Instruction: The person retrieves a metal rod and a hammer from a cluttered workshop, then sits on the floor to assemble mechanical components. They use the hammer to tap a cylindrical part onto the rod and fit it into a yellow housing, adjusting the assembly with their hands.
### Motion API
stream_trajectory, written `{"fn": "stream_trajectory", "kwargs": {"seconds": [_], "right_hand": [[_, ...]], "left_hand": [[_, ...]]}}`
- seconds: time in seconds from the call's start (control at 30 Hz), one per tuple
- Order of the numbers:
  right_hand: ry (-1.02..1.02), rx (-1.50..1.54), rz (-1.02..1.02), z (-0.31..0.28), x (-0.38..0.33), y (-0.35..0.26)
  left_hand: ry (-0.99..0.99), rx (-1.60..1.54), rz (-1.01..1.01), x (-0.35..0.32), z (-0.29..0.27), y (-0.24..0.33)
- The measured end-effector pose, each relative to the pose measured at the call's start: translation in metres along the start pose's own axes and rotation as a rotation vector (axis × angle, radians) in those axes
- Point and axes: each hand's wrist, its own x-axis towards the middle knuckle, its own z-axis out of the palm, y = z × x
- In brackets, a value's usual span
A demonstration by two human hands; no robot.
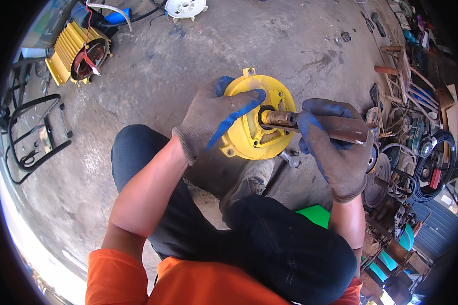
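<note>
My left hand, in a grey glove with blue fingertips, grips a round yellow motor end cover from its left side, holding it up above the floor. A rusty metal shaft or pipe pokes into the black bearing hole at the cover's centre. My right hand, gloved the same way, is wrapped around that pipe just right of the cover.
A yellow finned motor housing with red windings lies at the far left on the concrete floor. A white plastic fan sits at the top. Tools, cables and metal discs crowd the right. My shoe is below the cover, beside a green stool.
</note>
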Motion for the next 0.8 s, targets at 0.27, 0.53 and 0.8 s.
{"fn": "stream_trajectory", "kwargs": {"seconds": [0.27,0.53,0.8], "right_hand": [[0.059,-0.070,-0.157,0.002,-0.013,0.001],[0.205,-0.069,-0.295,-0.048,-0.004,-0.030],[-0.006,0.221,-0.160,-0.044,0.022,0.000]], "left_hand": [[-0.024,-0.026,0.014,-0.001,-0.005,-0.003],[-0.204,0.359,0.162,0.014,-0.019,0.003],[-0.383,0.445,0.296,0.035,-0.050,0.004]]}}
